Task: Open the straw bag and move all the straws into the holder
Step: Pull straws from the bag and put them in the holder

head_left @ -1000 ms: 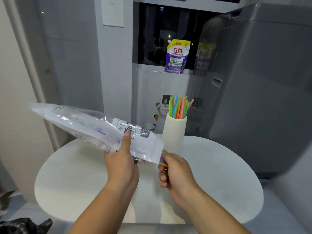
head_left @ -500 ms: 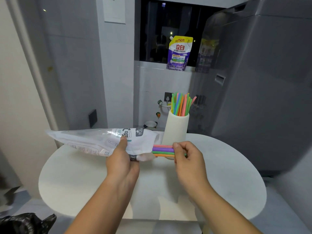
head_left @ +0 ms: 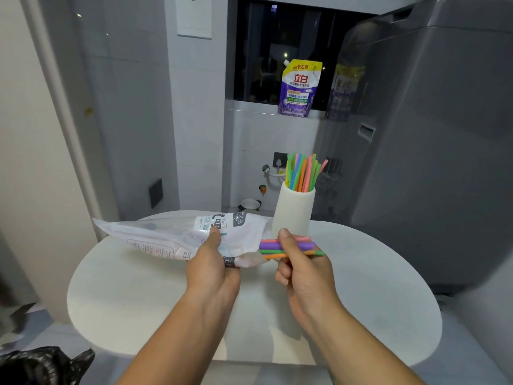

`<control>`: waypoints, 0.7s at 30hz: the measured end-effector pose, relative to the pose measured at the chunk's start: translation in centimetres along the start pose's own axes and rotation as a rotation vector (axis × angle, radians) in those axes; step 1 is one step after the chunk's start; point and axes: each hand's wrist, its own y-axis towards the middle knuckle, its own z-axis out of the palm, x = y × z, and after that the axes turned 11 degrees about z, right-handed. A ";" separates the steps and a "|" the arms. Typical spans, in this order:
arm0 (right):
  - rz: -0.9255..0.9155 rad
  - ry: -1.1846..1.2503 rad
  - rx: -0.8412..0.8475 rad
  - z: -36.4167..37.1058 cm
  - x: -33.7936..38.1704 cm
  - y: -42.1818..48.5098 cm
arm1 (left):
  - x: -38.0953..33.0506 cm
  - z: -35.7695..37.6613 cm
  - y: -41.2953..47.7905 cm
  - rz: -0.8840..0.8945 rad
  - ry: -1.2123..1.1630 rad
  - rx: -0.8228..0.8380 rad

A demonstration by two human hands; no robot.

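In the head view, the step in hand seems to be pulling a small bunch of straws [head_left: 288,247] out of the open bag [head_left: 180,236]. The right hand [head_left: 304,269] is closed around this bunch, thumb on top, just in front of the white holder [head_left: 294,211]. The straws lie almost level; their left ends are hidden inside the mouth of the bag, their right ends stick out past the fingers. The left hand [head_left: 212,269] grips the bag near its mouth, to the left of the holder, and the rest of the bag reaches further left above the table [head_left: 374,287]. The holder already keeps many upright straws. I think the next move calls for drawing the bunch fully free, turning it upright and lowering it into the holder. Whether more straws remain in the bag, I cannot tell.
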 end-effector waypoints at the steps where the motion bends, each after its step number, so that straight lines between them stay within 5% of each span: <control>1: -0.014 -0.017 -0.008 0.1 -0.1 0.0 | 0.0 0.0 0.0 -0.008 0.006 0.004; 21: -0.081 -0.298 -0.043 -1.1 4.5 0.8 | -0.8 0.5 -0.7 -0.093 -0.066 -0.003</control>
